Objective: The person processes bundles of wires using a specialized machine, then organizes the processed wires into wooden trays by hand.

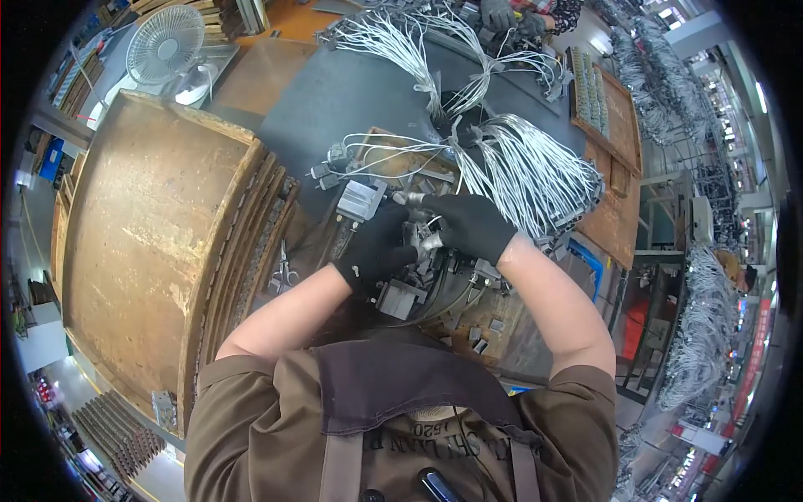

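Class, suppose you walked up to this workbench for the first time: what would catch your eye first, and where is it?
First, the two black-gloved hands, left hand and right hand, meeting at the centre over small grey metal parts. Just beyond them, bundles of white wires fan out across the dark bench. To the left stands a large rusty brown board, with a white fan behind it.

Centre of frame: left hand (376, 251) and right hand (468, 224), both in black gloves, closed together on a small metal part (429, 243). Just above them: grey box (360, 200); bundles of white wires (527, 167) fanning to the upper right. Left of frame: stack of brown boards (150, 234), scissors (283, 269) at its edge. Upper left: white fan (165, 43). Top edge: another person's gloved hands (506, 17).
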A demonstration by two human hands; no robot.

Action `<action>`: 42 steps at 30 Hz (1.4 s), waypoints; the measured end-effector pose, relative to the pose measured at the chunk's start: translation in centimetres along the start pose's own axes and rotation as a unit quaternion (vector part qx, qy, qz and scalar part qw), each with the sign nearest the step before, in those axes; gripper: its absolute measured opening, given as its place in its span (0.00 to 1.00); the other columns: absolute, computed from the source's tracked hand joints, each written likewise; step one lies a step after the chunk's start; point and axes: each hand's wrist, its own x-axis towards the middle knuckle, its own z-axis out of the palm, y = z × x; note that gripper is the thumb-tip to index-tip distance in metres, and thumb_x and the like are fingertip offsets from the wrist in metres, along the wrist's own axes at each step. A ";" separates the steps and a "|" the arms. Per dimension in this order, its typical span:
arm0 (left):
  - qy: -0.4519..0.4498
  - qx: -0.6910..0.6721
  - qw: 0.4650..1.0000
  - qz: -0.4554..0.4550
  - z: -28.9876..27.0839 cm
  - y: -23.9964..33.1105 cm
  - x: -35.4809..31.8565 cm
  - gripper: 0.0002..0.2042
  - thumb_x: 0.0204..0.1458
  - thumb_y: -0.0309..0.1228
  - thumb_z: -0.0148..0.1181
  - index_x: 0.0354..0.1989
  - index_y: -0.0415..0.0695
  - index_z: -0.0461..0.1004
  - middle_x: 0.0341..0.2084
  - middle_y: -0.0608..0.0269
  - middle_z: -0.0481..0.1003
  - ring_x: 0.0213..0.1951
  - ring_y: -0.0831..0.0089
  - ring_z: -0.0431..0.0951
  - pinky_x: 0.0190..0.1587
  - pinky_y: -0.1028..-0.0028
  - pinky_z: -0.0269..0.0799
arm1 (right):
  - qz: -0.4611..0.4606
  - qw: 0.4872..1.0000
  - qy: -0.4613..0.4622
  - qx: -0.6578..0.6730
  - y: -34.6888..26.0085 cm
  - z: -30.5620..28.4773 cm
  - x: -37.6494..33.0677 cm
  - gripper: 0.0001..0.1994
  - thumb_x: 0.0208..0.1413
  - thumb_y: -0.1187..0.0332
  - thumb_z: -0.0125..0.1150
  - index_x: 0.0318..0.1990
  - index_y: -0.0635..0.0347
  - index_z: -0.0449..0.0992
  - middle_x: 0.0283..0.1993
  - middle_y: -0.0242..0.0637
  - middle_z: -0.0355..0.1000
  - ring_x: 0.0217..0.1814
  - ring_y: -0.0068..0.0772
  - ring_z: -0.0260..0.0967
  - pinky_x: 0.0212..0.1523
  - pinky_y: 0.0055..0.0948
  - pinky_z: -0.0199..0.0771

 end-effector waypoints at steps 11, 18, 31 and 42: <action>-0.058 -0.050 0.987 -0.145 -0.3 -1.2 1.9 0.18 0.45 0.29 0.58 0.47 0.38 0.72 0.38 0.59 0.74 0.40 0.69 0.73 0.45 0.69 0.69 | -0.007 0.989 0.141 -0.036 -0.6 0.7 -0.5 0.25 0.47 0.71 0.59 0.56 0.54 0.68 0.43 0.46 0.72 0.44 0.50 0.71 0.43 0.42 0.70; -0.043 -0.178 0.954 -0.235 0.8 0.0 0.7 0.11 0.48 0.31 0.57 0.39 0.40 0.73 0.25 0.62 0.72 0.26 0.74 0.72 0.27 0.73 0.71 | 0.048 0.994 0.092 -0.024 -1.3 1.3 -3.3 0.24 0.40 0.60 0.70 0.45 0.59 0.73 0.41 0.45 0.71 0.44 0.49 0.70 0.44 0.42 0.69; -0.038 0.203 0.978 -0.011 0.9 0.2 -0.9 0.29 0.48 0.43 0.64 0.57 0.44 0.64 0.47 0.51 0.72 0.46 0.52 0.74 0.46 0.58 0.69 | 0.065 0.989 0.091 -0.096 0.9 6.5 -3.3 0.17 0.41 0.69 0.60 0.43 0.54 0.75 0.33 0.42 0.74 0.37 0.47 0.74 0.36 0.43 0.72; -0.026 0.180 0.981 -0.062 2.8 -1.3 1.7 0.17 0.50 0.35 0.62 0.46 0.44 0.67 0.40 0.51 0.74 0.42 0.53 0.75 0.43 0.62 0.71 | 0.135 0.964 0.209 -0.088 1.6 7.8 -2.2 0.14 0.35 0.69 0.62 0.35 0.54 0.77 0.31 0.43 0.73 0.36 0.47 0.72 0.37 0.45 0.70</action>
